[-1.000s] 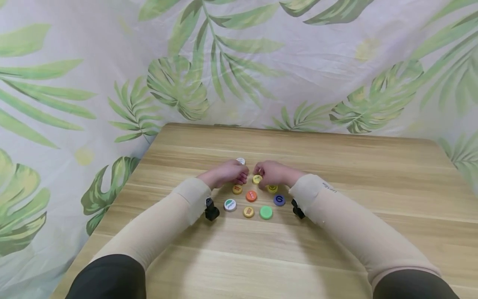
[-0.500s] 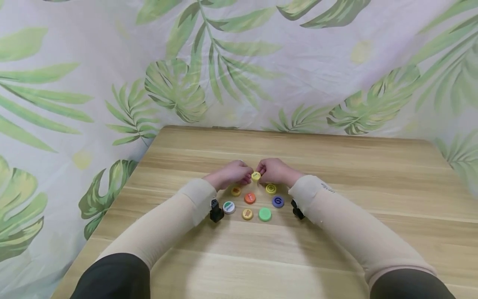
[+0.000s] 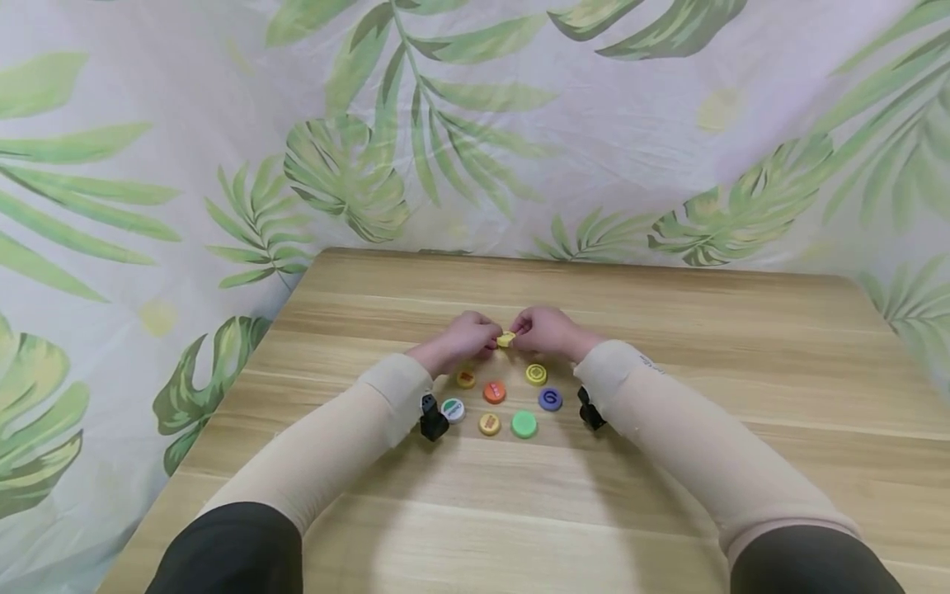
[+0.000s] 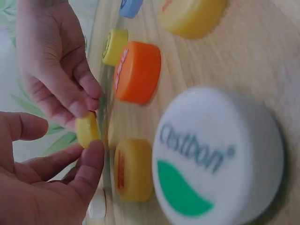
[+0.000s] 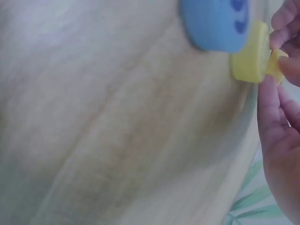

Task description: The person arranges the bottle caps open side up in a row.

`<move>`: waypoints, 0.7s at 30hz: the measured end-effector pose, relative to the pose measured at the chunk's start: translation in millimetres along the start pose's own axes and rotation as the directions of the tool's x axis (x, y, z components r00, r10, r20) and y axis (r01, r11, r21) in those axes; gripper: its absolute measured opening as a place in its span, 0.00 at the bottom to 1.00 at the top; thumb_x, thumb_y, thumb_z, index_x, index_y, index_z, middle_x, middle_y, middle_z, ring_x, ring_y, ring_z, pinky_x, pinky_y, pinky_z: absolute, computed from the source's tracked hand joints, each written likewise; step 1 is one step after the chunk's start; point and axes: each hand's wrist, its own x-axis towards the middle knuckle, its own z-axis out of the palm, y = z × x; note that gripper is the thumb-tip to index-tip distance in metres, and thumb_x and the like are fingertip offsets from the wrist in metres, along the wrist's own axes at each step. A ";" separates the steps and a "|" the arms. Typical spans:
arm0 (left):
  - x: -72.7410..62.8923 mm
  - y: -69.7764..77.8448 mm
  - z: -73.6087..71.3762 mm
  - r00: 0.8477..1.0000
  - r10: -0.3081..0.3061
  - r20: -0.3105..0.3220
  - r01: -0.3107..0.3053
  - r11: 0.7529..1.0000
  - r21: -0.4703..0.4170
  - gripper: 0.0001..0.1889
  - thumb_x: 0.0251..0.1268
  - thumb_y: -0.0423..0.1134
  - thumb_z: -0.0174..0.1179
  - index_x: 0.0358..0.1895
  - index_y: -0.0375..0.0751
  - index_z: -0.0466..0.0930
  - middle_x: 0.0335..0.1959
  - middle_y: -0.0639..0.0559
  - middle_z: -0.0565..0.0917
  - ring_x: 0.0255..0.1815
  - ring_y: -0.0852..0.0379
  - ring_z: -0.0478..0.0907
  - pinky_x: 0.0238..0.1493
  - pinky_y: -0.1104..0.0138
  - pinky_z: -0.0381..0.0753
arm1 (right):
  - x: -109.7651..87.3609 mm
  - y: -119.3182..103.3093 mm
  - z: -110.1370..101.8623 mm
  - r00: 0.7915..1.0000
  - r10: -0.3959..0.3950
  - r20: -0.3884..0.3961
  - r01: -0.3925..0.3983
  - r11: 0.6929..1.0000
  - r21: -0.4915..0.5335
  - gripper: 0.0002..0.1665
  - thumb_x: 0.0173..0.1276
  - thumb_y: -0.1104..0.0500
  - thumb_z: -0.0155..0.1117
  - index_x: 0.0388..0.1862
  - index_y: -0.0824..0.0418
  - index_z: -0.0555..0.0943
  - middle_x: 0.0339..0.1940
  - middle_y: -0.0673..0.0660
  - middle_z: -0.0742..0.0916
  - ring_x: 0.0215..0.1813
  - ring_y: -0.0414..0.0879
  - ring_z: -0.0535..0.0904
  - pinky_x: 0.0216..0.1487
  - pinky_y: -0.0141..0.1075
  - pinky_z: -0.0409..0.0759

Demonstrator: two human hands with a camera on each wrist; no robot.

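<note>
A small yellow bottle cap (image 3: pixel 506 339) is held up between both hands, tilted rather than flat. My left hand (image 3: pixel 469 337) pinches its left edge between fingertips; in the left wrist view one finger sticks out away from the cap. From the other side my right hand (image 3: pixel 547 332) pinches it with thumb and fingers. Just in front of the hands lie a yellow cap (image 3: pixel 536 374), a yellow-orange cap (image 3: pixel 465 378) and a red-orange cap (image 3: pixel 494 392). The left wrist view shows a white cap (image 4: pixel 97 204) on the table beyond my left fingers.
Nearer on the wooden table (image 3: pixel 668 528) lie a white cap with green printing (image 3: pixel 453 410), another yellow-orange cap (image 3: pixel 490 424), a green cap (image 3: pixel 524 424) and a blue cap (image 3: pixel 550 399). A leaf-patterned cloth (image 3: pixel 475 124) hangs behind the table's far edge.
The yellow cap has come up off the table and tilted, moving slightly away from the person. The left hand has moved right to meet it, and the right hand has shifted farther back.
</note>
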 end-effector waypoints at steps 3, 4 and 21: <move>1.9 -1.9 -5.6 0.999 0.028 -0.027 -0.029 0.999 -0.028 0.18 0.79 0.34 0.50 0.60 0.22 0.77 0.44 0.40 0.80 0.42 0.53 0.78 0.55 0.61 0.82 | 3.2 1.5 -0.3 1.000 0.015 -0.009 -0.014 0.994 0.111 0.13 0.72 0.62 0.66 0.51 0.70 0.82 0.41 0.58 0.87 0.41 0.45 0.80 0.45 0.33 0.81; 2.5 -2.2 -7.4 0.999 0.035 -0.036 -0.037 0.998 -0.049 0.18 0.80 0.34 0.50 0.59 0.21 0.77 0.44 0.40 0.80 0.42 0.53 0.78 0.56 0.60 0.82 | 4.8 1.8 0.4 1.000 0.024 -0.007 -0.023 0.987 0.157 0.14 0.73 0.62 0.65 0.51 0.70 0.82 0.42 0.59 0.87 0.41 0.45 0.81 0.45 0.33 0.82; 4.2 1.0 -16.7 0.997 0.032 -0.064 -0.044 0.978 -0.202 0.22 0.82 0.37 0.48 0.67 0.21 0.70 0.56 0.34 0.78 0.52 0.47 0.77 0.62 0.55 0.80 | 17.9 -9.0 11.8 0.976 0.180 -0.119 -0.092 0.847 0.524 0.10 0.75 0.72 0.57 0.53 0.73 0.77 0.43 0.61 0.81 0.37 0.45 0.82 0.43 0.32 0.86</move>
